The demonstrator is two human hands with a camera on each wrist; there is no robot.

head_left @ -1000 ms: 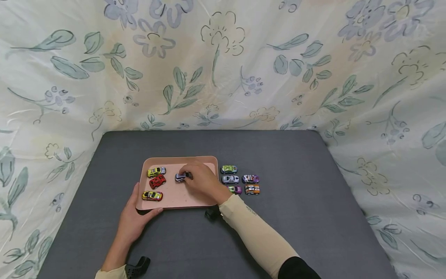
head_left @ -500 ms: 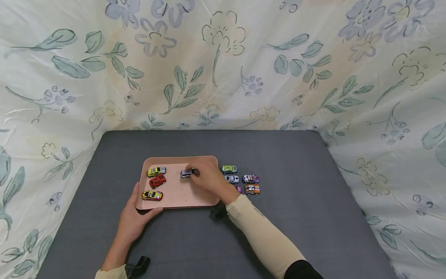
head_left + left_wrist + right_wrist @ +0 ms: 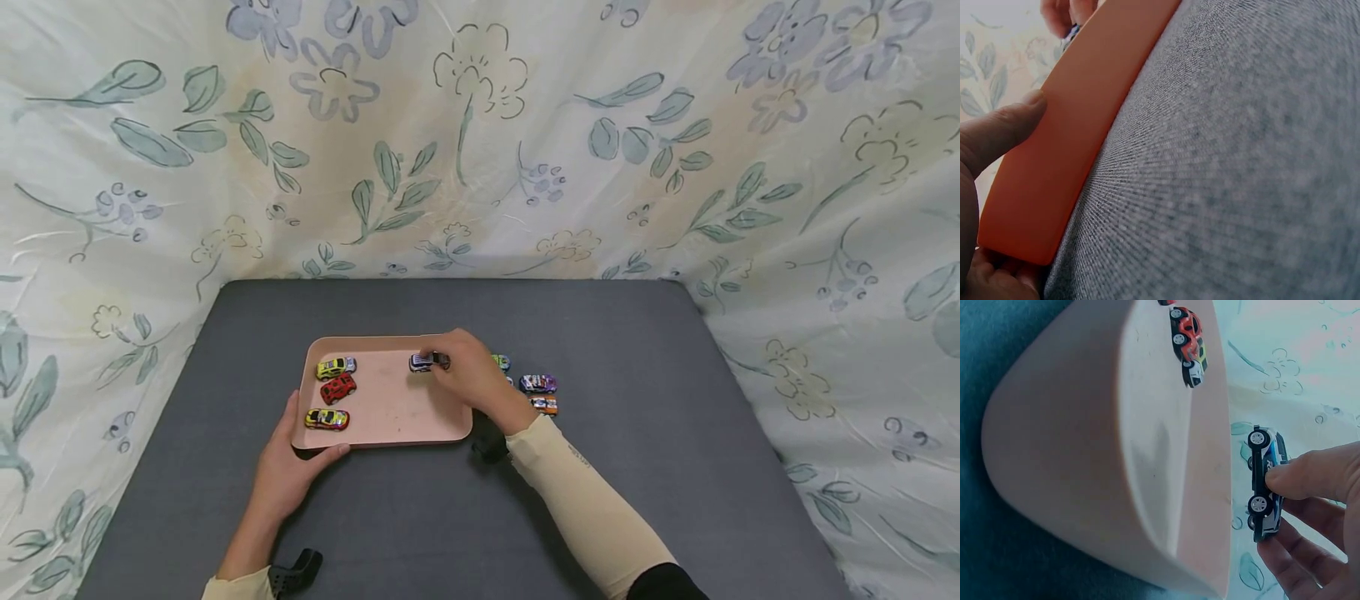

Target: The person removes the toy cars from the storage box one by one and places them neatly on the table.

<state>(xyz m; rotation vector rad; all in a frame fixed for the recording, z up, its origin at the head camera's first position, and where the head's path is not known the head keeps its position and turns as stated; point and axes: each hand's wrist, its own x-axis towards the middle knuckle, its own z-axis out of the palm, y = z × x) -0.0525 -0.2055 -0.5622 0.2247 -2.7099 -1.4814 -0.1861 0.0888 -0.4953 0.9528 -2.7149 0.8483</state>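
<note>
My right hand (image 3: pixel 472 372) pinches a white and dark toy car (image 3: pixel 429 362) between thumb and fingers. In the right wrist view that toy car (image 3: pixel 1266 481) is lifted above the rim, its wheels showing. Below is a pink tray (image 3: pixel 390 417) with three toy cars at its left end: a yellow car (image 3: pixel 335 367), a red car (image 3: pixel 338 388) and a yellow and red car (image 3: pixel 327 419). My left hand (image 3: pixel 288 458) grips the tray's near left corner. In the left wrist view its thumb (image 3: pixel 1013 125) presses the tray's side and its fingers lie under the corner.
Right of the tray, a purple car (image 3: pixel 538 383), an orange car (image 3: pixel 544 404) and a green car (image 3: pixel 501 362) stand on the grey table (image 3: pixel 637 350); my right hand partly covers this group. A floral curtain (image 3: pixel 480 150) hangs behind and at the sides.
My right hand has carried the white and dark toy car to the right and up, from the tray's middle toward its far right part. The left hand stays on the tray corner.
</note>
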